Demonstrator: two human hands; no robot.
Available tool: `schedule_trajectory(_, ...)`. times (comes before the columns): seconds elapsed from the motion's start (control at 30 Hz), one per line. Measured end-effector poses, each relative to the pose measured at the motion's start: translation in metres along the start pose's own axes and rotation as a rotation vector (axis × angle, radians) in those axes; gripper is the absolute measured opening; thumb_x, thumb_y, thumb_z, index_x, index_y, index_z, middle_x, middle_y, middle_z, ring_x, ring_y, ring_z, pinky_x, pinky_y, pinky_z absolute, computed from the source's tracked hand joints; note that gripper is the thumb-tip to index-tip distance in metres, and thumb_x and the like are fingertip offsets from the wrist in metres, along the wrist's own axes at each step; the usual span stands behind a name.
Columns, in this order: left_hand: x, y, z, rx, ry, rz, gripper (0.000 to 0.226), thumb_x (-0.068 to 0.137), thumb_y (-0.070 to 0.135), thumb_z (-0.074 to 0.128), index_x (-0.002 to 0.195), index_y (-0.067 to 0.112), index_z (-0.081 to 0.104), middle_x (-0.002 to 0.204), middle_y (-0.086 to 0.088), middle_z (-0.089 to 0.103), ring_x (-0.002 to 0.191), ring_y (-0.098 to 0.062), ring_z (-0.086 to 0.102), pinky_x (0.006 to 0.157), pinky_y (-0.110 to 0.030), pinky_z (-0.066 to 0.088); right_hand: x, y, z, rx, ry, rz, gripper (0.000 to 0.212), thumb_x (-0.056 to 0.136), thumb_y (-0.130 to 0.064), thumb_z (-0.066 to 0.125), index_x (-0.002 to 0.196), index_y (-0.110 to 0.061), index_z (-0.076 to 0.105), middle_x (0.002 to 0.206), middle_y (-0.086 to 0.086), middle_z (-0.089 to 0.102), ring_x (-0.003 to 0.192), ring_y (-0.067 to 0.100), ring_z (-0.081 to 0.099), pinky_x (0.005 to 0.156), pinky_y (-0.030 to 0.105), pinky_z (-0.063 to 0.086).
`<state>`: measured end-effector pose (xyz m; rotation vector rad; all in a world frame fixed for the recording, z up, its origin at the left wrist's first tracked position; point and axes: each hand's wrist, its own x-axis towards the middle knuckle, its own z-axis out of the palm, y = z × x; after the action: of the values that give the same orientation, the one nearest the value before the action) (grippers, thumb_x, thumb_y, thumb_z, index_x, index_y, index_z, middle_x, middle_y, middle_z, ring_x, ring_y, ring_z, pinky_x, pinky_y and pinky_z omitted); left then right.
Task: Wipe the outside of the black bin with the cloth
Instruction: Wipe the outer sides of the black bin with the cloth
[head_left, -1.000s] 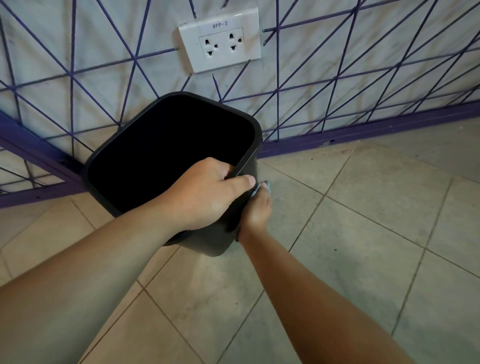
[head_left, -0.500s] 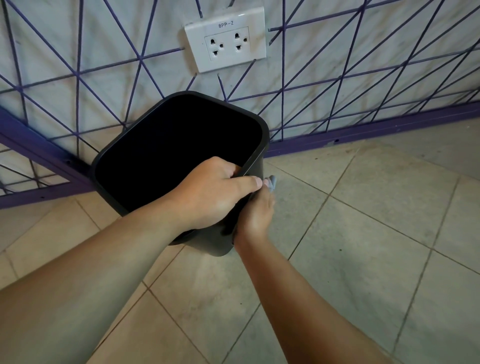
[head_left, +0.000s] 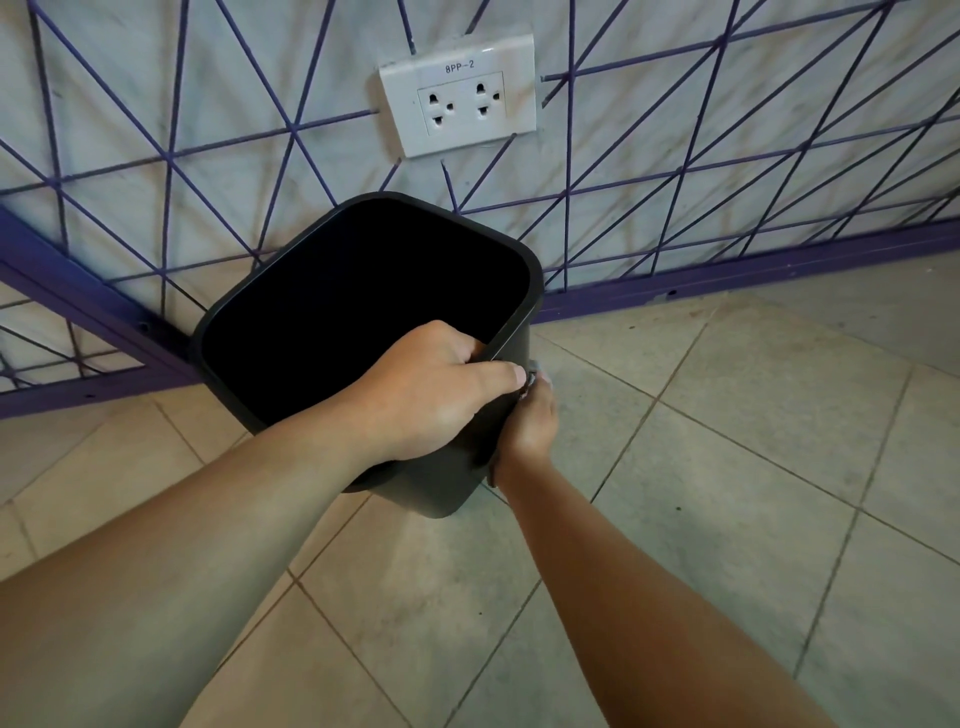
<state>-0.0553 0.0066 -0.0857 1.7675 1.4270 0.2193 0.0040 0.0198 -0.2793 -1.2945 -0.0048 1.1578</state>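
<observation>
The black bin (head_left: 431, 478) stands on the tiled floor close to the wall, its square opening facing up. My left hand (head_left: 431, 395) grips the near right rim, fingers curled inside and thumb lying along the outside edge. My right hand (head_left: 527, 431) presses against the bin's right outer wall, low beside the left thumb. A small bit of the grey-blue cloth (head_left: 534, 370) shows above the right hand's fingers; most of it is hidden between hand and bin.
A white double wall socket (head_left: 460, 96) sits above the bin on a pale wall crossed by purple lines. A purple skirting strip (head_left: 753, 273) runs along the wall's base. Beige floor tiles (head_left: 753, 467) spread to the right and front.
My right hand with the cloth has slid slightly up and down the bin's right side. My left hand keeps the same grip on the rim.
</observation>
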Motion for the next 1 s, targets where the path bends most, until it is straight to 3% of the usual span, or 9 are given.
schedule_trajectory(0.07,0.001,-0.002,-0.001,-0.032,-0.020,0.002,0.036,0.087,0.042,0.064,0.092,0.010,0.078,0.092,-0.015,0.078,0.088,-0.028,0.075,0.087,-0.054,0.059,-0.018,-0.015,0.007,0.014,-0.004,0.016,0.098,0.070,-0.080,0.041,0.153,-0.033,0.065,0.160,0.010,0.062,0.158,0.033,0.050,0.134,0.062,0.036)
schedule_trajectory(0.17,0.002,-0.001,-0.001,-0.050,-0.040,0.023,0.026,0.091,0.037,0.063,0.092,0.017,0.080,0.091,-0.007,0.080,0.090,-0.021,0.076,0.092,-0.051,0.058,-0.048,-0.041,0.013,0.038,-0.009,-0.085,0.086,0.087,-0.065,0.040,0.161,-0.026,0.058,0.165,0.003,0.058,0.161,0.027,0.045,0.137,0.055,0.032)
schedule_trajectory(0.33,0.001,0.001,0.001,-0.033,-0.008,0.013,0.027,0.094,0.034,0.063,0.091,0.013,0.078,0.087,-0.010,0.079,0.082,-0.023,0.076,0.085,-0.049,0.061,0.005,0.017,0.001,0.027,0.037,0.019,0.094,0.066,-0.086,0.041,0.146,-0.044,0.066,0.160,0.003,0.064,0.156,0.029,0.052,0.134,0.060,0.037)
schedule_trajectory(0.4,0.000,0.001,0.000,-0.052,-0.007,0.003,0.025,0.095,0.032,0.064,0.086,0.014,0.079,0.084,-0.009,0.079,0.082,-0.021,0.076,0.087,-0.048,0.060,-0.016,-0.008,0.009,0.023,0.036,0.061,0.107,0.065,-0.088,0.041,0.154,-0.035,0.062,0.160,0.005,0.060,0.159,0.031,0.047,0.133,0.061,0.036)
schedule_trajectory(0.53,0.001,0.001,-0.001,-0.075,-0.027,0.007,0.021,0.096,0.031,0.063,0.089,0.020,0.080,0.086,-0.001,0.080,0.085,-0.013,0.076,0.089,-0.040,0.060,-0.048,-0.040,0.013,-0.011,-0.006,-0.071,0.077,0.093,-0.069,0.041,0.156,-0.031,0.062,0.165,-0.001,0.057,0.161,0.028,0.044,0.136,0.059,0.033)
schedule_trajectory(0.63,0.001,0.002,0.001,-0.060,-0.001,0.007,0.026,0.095,0.034,0.064,0.082,0.016,0.078,0.082,-0.004,0.079,0.080,-0.017,0.075,0.084,-0.040,0.061,-0.015,-0.010,0.005,-0.029,0.004,-0.059,0.080,0.079,-0.078,0.038,0.143,-0.041,0.070,0.160,-0.002,0.062,0.159,0.028,0.048,0.135,0.060,0.033)
schedule_trajectory(0.73,0.000,0.001,-0.001,-0.053,0.003,0.009,0.032,0.095,0.034,0.065,0.067,0.018,0.072,0.064,0.004,0.071,0.064,-0.008,0.069,0.072,-0.031,0.056,-0.015,-0.005,0.006,0.020,0.039,0.064,0.102,0.067,-0.085,0.044,0.156,-0.038,0.060,0.166,0.007,0.054,0.161,0.032,0.044,0.135,0.063,0.035)
schedule_trajectory(0.87,0.001,0.002,-0.004,-0.066,-0.064,-0.004,0.027,0.094,0.037,0.064,0.083,0.017,0.079,0.080,-0.001,0.079,0.080,-0.010,0.075,0.085,-0.037,0.060,-0.058,-0.038,0.013,-0.029,-0.014,-0.051,0.062,0.113,-0.055,0.041,0.169,-0.030,0.047,0.174,-0.002,0.045,0.166,0.025,0.037,0.137,0.056,0.032)
schedule_trajectory(1.0,0.002,0.004,-0.002,-0.026,-0.031,-0.012,0.049,0.095,0.032,0.064,0.046,0.027,0.064,0.045,0.010,0.057,0.047,0.002,0.054,0.057,-0.023,0.044,-0.030,-0.019,0.007,-0.058,0.007,-0.096,0.106,0.073,-0.080,0.033,0.164,-0.031,0.055,0.174,-0.002,0.049,0.167,0.024,0.037,0.139,0.056,0.028)
